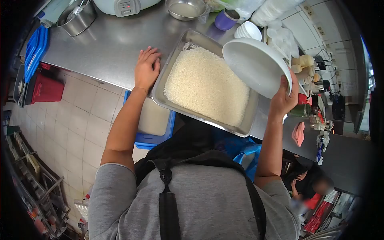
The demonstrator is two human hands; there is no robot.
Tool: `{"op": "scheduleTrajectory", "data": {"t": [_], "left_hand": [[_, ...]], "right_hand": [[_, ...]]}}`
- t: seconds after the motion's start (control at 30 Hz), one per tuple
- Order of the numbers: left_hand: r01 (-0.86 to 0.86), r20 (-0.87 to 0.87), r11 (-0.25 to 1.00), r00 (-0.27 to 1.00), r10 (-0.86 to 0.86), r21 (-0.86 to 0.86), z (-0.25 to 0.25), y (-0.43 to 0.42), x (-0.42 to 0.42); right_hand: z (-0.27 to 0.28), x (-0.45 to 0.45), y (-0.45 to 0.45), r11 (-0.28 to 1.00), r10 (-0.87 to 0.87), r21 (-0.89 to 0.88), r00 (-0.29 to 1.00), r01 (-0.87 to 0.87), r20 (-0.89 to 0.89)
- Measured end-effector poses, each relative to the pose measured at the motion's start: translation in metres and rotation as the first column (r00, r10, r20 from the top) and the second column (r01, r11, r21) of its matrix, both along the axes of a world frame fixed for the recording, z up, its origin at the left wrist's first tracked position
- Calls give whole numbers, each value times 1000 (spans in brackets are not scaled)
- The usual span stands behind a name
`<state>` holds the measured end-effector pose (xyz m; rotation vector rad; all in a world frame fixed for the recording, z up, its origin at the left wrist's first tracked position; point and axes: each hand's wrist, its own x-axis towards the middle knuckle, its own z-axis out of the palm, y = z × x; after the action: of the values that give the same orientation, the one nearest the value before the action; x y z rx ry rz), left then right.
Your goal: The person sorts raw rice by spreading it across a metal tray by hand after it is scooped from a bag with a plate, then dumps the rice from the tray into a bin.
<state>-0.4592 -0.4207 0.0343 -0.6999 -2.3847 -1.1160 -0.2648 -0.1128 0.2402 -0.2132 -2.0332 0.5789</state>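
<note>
A rectangular metal tray (157, 89) full of white rice (206, 84) sits at the front edge of the steel counter. My right hand (286, 94) grips the rim of a white bowl (256, 66), thumb on the inner side. The bowl is tilted above the tray's right end, its inside facing the rice; a little whitish residue seems to cling within. My left hand (147, 69) lies on the counter just left of the tray, fingers spread and holding nothing.
Along the back stand a rice cooker (127, 6), a metal bowl (186, 9), a purple cup (226, 20) and stacked white bowls (249, 30). A steel pot (77, 18) is at back left. Below the counter is a blue-rimmed bin (171, 126). Another person (306, 176) sits at lower right.
</note>
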Motion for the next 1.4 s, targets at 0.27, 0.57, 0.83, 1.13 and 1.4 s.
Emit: {"op": "scheduleTrajectory", "data": {"t": [0.27,0.57,0.83,1.13,1.4], "left_hand": [[-14,-8,979,1000,16,203,12,-5,-3],[675,-512,609,380,-771,-416,159,139,85],[314,-578,755,496,-648,-576,178,141,23],[360,-288,884,849,-444,-299,110,128,92],[691,-118,722,715,-689,-26,122,124,106]], "right_hand": [[-4,19,16,585,70,-803,994,-110,-85],[5,25,-14,283,330,-915,925,-287,-188],[11,29,-24,473,311,-855,948,-211,-62],[12,15,-28,522,277,-769,926,-370,-258],[1,12,-21,613,203,-686,918,-391,-341]]}}
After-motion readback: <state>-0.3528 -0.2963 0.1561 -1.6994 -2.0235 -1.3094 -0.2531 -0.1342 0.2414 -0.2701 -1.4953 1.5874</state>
